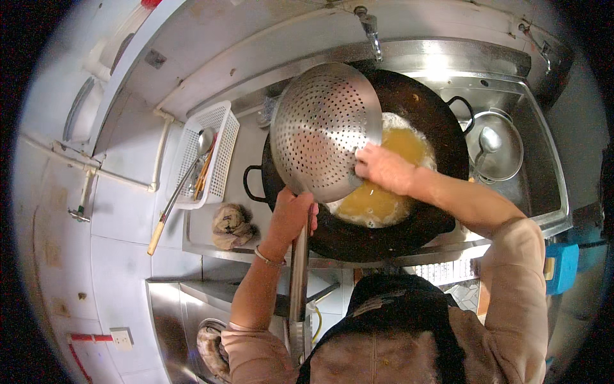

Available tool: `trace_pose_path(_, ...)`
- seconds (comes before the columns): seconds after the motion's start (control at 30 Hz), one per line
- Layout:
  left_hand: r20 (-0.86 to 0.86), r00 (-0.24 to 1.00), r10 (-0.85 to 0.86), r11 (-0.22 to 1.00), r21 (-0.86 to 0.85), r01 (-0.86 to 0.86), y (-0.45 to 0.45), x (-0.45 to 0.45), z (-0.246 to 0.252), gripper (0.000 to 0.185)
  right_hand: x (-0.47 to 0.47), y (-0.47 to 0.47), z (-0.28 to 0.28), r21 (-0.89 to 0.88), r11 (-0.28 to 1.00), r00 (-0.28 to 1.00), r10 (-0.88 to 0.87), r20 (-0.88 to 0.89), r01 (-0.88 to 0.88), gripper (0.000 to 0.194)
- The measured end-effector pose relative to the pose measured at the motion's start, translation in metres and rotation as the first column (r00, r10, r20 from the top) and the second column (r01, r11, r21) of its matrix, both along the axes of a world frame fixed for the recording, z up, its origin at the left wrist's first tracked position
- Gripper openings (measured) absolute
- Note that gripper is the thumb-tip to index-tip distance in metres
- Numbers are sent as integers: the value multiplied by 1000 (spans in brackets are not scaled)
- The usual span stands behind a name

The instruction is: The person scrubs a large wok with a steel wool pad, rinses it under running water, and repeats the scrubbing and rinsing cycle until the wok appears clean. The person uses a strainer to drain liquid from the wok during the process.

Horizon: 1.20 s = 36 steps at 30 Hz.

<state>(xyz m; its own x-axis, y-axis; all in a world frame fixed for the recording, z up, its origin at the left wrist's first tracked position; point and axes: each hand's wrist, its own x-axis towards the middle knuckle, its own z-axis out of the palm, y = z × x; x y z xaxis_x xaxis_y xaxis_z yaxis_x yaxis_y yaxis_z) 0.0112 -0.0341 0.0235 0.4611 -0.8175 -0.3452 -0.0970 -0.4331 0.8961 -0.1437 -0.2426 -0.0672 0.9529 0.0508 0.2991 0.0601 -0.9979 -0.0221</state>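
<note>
My left hand (293, 216) grips the long metal handle (299, 273) of a large perforated steel strainer (321, 129) close to its bowl. The strainer is tilted over a big black wok (407, 91), hiding the wok's left part. Against the strainer's lower right side is my right hand (386, 165), fingers curled and slightly blurred. Whether something small lies under those fingers cannot be made out. Yellowish, foamy liquid (376, 204) pools in the wok's bottom, below my right hand. The wok has a loop handle on each side and sits across a steel sink counter (249, 139).
Left of the wok stand a white plastic basket (216, 168) with utensils, a ladle (205, 139) leaning out, and a crumpled cloth (232, 226). A metal pan (503, 153) with a spoon (489, 140) lies in the right sink basin (542, 192). A faucet (369, 31) projects above the wok.
</note>
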Motion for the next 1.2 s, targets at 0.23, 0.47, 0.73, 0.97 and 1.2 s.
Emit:
trace_pose_path(0.23, -255, 957, -135, 991, -54, 126, -2, -4, 1, 28, 50, -38, 67, 401, 885, 654, -451, 607, 238, 36)
trace_pose_path(0.47, -145, 974, -176, 984, -33, 173, -6, 16, 2, 21, 41, 47, 35, 356, 900, 959, 180, 219, -250, 21)
trace_pose_path(0.73, 517, 856, -8, 957, -244, 157, -5, 34, 0, 59, -63, 10, -3, -88, 805, 594, -502, -629, 587, 72)
trace_pose_path(0.97, 731, 682, 24, 985, -135, 109, -12, 10, 15, 89, -81, 37, 15, 219, 918, 932, -283, -226, 332, 24)
trace_pose_path(1.2, 885, 460, 80, 989, -128, 75, -11, -17, 8, 97, -53, 110, 111, 191, 980, 904, -39, 425, -48, 30)
